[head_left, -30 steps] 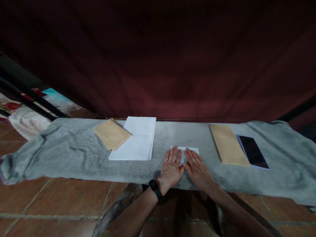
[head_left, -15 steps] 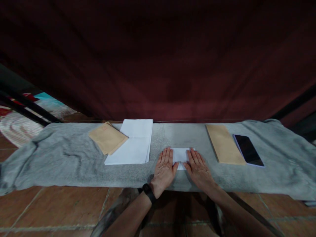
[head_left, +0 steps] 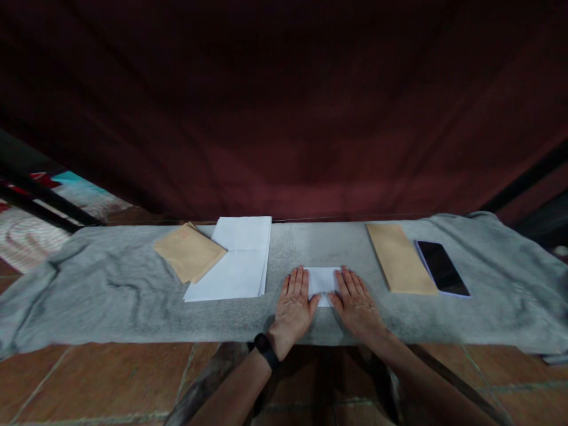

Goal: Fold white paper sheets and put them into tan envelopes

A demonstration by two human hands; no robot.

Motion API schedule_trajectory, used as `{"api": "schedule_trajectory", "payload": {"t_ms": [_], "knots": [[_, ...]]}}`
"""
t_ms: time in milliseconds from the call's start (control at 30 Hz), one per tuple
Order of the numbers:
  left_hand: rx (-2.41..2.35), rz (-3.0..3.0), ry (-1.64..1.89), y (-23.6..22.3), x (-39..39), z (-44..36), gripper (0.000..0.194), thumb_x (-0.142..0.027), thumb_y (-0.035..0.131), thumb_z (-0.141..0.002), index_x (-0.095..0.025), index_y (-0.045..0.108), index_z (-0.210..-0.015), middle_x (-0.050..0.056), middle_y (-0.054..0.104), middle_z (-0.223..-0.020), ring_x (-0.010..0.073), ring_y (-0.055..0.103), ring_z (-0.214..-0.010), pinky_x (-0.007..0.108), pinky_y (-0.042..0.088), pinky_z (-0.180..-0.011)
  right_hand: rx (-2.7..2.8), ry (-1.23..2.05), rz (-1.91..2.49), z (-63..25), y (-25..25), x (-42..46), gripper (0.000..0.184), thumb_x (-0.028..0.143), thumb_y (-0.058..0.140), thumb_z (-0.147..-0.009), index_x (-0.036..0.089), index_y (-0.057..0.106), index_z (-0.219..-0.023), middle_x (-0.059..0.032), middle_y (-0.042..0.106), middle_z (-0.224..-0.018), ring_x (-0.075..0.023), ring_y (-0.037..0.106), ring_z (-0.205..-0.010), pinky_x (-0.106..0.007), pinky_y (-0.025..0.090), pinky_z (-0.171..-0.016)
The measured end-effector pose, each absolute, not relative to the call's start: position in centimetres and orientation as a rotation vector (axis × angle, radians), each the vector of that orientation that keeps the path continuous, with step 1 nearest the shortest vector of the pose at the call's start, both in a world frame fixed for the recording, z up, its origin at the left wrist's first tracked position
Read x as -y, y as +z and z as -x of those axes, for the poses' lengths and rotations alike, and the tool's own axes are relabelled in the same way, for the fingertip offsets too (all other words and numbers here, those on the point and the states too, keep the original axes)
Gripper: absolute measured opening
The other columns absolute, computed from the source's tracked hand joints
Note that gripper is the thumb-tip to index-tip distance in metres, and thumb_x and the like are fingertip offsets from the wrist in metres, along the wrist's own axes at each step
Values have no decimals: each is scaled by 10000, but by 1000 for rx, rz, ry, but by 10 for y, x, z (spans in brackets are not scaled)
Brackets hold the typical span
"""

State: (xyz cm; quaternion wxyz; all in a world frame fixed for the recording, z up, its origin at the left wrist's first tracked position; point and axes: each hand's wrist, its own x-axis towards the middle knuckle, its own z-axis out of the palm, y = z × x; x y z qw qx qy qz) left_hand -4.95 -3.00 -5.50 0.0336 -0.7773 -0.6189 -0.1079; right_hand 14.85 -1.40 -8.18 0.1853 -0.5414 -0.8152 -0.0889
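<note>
A small folded white paper [head_left: 323, 280] lies flat on the grey cloth in front of me. My left hand [head_left: 293, 303] presses palm-down on its left edge, fingers stretched out and pointing away from me. On the right edge rests my right hand [head_left: 357, 303], also flat, with its fingers extended and its thumb turned inward. Between the two thumbs the paper's near edge shows. Parts of both side edges are covered by my fingers.
Left of my hands is a stack of creased white sheets [head_left: 242, 272], partly overlapped by brown envelopes [head_left: 189, 253]. To the right lie another brown envelope stack [head_left: 402, 260] and a phone [head_left: 442, 269]. A grey cloth [head_left: 110, 302] covers the bench; a dark red curtain [head_left: 310, 148] hangs behind.
My hands were close together over the paper and have slid apart to its left and right edges, uncovering its middle. The camera view has shifted slightly.
</note>
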Motion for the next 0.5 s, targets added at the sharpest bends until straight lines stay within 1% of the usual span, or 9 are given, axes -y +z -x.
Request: {"api": "schedule_trajectory", "payload": {"t_ms": [200,333,500], "knots": [[1882,2392,-376,-57,30,51,678,-487,359,-1029,-101,257,-1577,183,386,-1593,287,319,-1498,497,323,-1205,2286,-248,1535,-148,-82,14,692,427,398,-1031,106,187,-1607,-186,333,-1613,-306,378,-1458,-492,317,-1183],[1874,2393,-370,-57,30,51,670,-491,356,-1030,-95,284,-1565,180,387,-1594,286,323,-1497,486,321,-1208,2294,-256,1524,-148,-81,14,692,429,394,-1034,109,179,-1609,-185,335,-1613,-309,376,-1459,-485,332,-1172],[1886,2397,-319,-56,29,50,671,-489,381,-1026,-50,339,-1532,201,378,-1592,297,313,-1500,478,311,-1217,2276,-262,1531,-147,-82,15,684,427,387,-1037,119,175,-1610,-183,340,-1613,-305,375,-1460,-480,336,-1166]]}}
